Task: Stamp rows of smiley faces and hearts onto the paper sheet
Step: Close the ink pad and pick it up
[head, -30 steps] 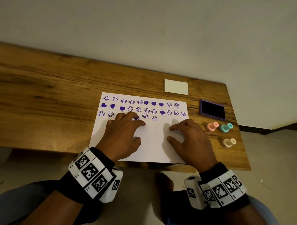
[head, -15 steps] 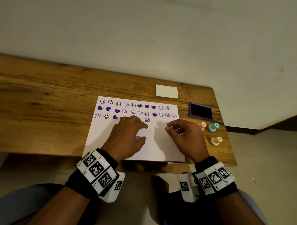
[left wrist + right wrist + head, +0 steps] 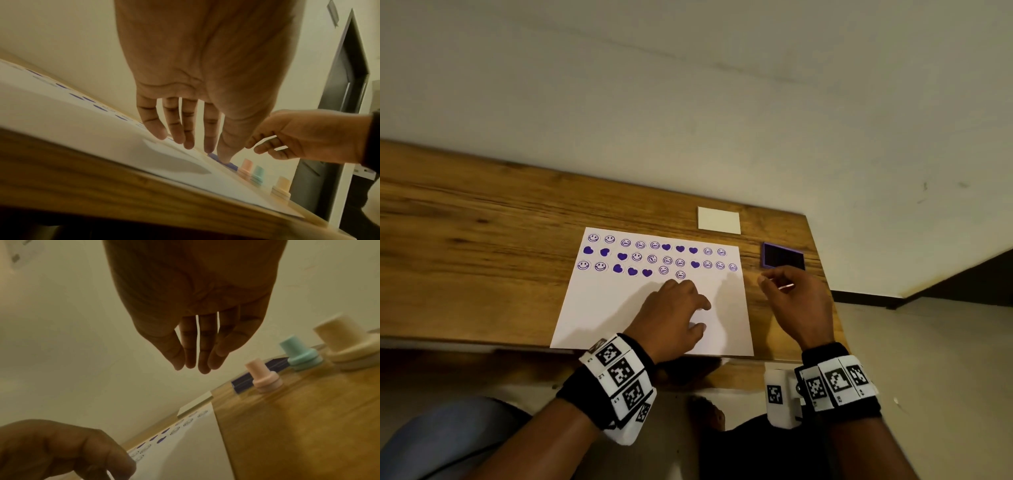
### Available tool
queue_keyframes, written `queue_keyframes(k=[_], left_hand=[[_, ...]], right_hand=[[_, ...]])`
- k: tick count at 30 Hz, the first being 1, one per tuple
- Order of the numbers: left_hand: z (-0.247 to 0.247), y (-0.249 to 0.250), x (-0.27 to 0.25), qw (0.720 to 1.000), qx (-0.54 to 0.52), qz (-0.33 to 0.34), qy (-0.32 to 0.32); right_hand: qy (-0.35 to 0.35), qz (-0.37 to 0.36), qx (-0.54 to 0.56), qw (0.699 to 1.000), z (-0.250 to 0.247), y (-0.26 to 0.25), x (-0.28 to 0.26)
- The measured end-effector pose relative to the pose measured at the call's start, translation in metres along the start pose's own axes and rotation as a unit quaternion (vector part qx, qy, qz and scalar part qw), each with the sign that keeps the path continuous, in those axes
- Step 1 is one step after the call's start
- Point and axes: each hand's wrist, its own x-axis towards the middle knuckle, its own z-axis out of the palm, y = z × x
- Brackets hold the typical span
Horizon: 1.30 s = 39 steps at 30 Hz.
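The white paper sheet point(image 3: 602, 308) lies on the wooden table point(image 3: 482, 240), with three full rows of purple smileys and hearts and one smiley point(image 3: 680, 274) below them. My left hand point(image 3: 688, 298) rests on the sheet's middle with straight fingers point(image 3: 191, 142). My right hand point(image 3: 777, 284) hovers off the sheet's right edge, fingers straight point(image 3: 195, 366), holding nothing. Below it stand the pink stamp point(image 3: 263, 378), teal stamp point(image 3: 300, 353) and beige stamp point(image 3: 345, 344); in the head view the hand hides them except a pink sliver point(image 3: 786, 287).
The purple ink pad point(image 3: 783, 255) lies just beyond my right hand, near the table's right edge. A small white card point(image 3: 719, 220) sits behind the sheet by the wall. My knees and the floor show below the table's near edge.
My right hand has left the paper and moved right, over the stamps. My left hand has drawn back a little from the third row, uncovering its stamps.
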Motion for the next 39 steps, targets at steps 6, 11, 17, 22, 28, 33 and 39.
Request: queue_keyframes(k=[6,11,17,22,28,33,39], left_hand=[[-0.001,-0.002,0.004,1.0,0.02,-0.011,0.011],[-0.005,-0.01,0.005,0.998,0.04,-0.042,-0.002],[0.0,-0.015,0.005,0.997,0.068,-0.04,-0.011],[0.0,-0.014,0.007,0.997,0.065,-0.028,-0.01],[0.001,-0.013,0.005,0.998,0.065,-0.015,-0.007],[0.003,-0.011,0.006,0.998,0.057,-0.018,0.004],[0.006,-0.01,0.007,0.998,0.062,-0.031,-0.004]], right_hand=[[-0.05,-0.029,-0.037,0.998,0.016,-0.039,0.039],[-0.104,-0.023,-0.091,0.99,0.054,-0.08,0.106],[-0.162,0.027,-0.213,0.963,0.093,-0.097,0.144],[-0.181,0.049,-0.244,0.952,0.096,-0.088,0.15],[-0.17,0.054,-0.213,0.961,0.052,-0.085,0.153],[-0.135,0.074,-0.262,0.953,-0.004,-0.041,0.143],[-0.168,0.137,-0.288,0.933,-0.023,0.013,0.131]])
